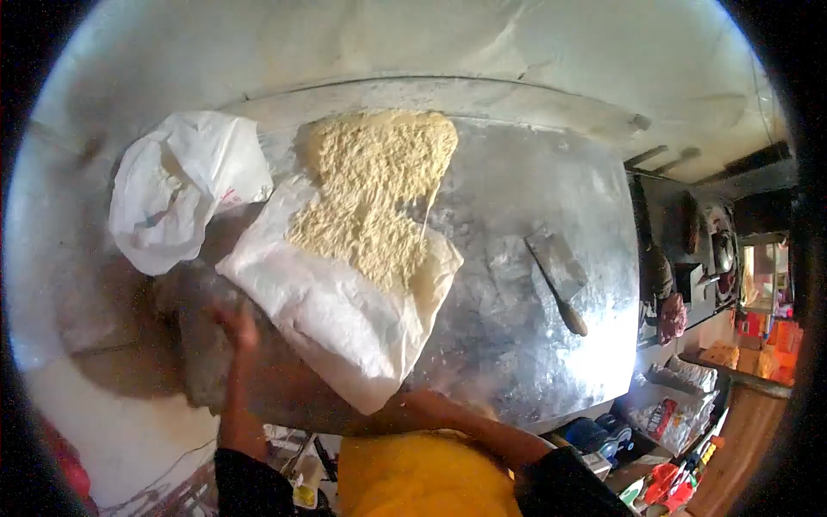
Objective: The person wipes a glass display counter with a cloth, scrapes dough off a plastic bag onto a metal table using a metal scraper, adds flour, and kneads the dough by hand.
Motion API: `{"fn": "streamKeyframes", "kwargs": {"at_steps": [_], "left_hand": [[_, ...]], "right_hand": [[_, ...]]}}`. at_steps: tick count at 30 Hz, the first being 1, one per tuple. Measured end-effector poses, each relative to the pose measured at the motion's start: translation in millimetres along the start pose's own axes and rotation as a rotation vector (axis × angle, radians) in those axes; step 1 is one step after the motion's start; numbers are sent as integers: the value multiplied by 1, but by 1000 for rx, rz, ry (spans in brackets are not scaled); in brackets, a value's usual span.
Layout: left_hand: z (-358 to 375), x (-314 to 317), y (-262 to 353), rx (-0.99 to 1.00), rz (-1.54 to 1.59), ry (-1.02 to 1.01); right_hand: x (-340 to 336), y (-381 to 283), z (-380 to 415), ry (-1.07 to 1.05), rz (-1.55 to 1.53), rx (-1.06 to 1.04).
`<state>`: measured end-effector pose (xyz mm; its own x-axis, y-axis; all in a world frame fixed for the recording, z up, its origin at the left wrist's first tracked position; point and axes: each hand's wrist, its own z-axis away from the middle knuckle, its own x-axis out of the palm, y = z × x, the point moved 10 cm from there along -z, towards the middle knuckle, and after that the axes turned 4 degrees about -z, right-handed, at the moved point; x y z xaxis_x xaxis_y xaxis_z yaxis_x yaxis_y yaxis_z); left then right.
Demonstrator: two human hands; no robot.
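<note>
A white plastic sack (340, 323) lies on the metal worktop, its mouth turned away from me. Wet, lumpy, pale dough (383, 159) spreads from that mouth across the worktop, and a thin strand hangs at its right side. My left hand (237, 326), blurred, is left of the sack near its left corner, thumb and fingers apart, with nothing visible in them. At the sack's bottom end, close to the table's front edge, is my right hand (422, 407). Its fingers are hidden or blurred, so I cannot tell whether they grip the plastic.
An open white bag (194, 185) with white powder inside stands at the back left. A dough scraper (560, 280) with a dark handle rests on the floury metal worktop (491, 336) at the right. Beyond the right edge are a packed box (668, 414) and dark cooking equipment (689, 233).
</note>
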<state>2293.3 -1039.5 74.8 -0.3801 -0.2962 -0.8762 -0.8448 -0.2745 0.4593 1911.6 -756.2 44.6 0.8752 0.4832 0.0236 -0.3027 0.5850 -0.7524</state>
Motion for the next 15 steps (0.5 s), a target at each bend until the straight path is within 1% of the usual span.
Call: {"fn": "streamKeyframes", "kwargs": {"at_steps": [1, 3, 4, 5, 6, 7, 8, 9, 10, 11, 12, 13, 14, 15], "left_hand": [[39, -26, 81, 142, 4, -8], [98, -7, 137, 358, 218, -145], [133, 0, 176, 548, 111, -215], [166, -6, 228, 739, 4, -287], [189, 8, 251, 779, -186, -454], [196, 17, 243, 732, -231, -495], [204, 28, 232, 687, -274, -532], [206, 29, 220, 685, -267, -528], [203, 36, 194, 656, -308, -618], [204, 43, 174, 624, -354, -713], [206, 44, 168, 626, -359, -717], [206, 41, 165, 646, -348, -698], [206, 38, 164, 666, -337, -679], [208, 39, 171, 665, -344, -682]], "right_hand": [[17, 2, -1, -70, 186, -64], [-46, -24, 30, 240, 2, -311], [-81, -1, 30, 386, 52, -198], [-119, 20, 32, 533, 103, -83], [-168, 3, 54, 679, 222, 40], [-213, -1, 76, 985, 252, -230], [-246, -10, 97, 1149, 650, -253], [-279, 3, 112, 1198, 684, -156], [-306, 18, 129, 1250, 711, -52], [-327, 49, 140, 1246, 704, 121], [-340, 79, 148, 1231, 690, 291], [-345, 96, 157, 1220, 574, 367], [-348, 105, 159, 1185, 546, 444], [-349, 109, 156, 1201, 565, 332]]}}
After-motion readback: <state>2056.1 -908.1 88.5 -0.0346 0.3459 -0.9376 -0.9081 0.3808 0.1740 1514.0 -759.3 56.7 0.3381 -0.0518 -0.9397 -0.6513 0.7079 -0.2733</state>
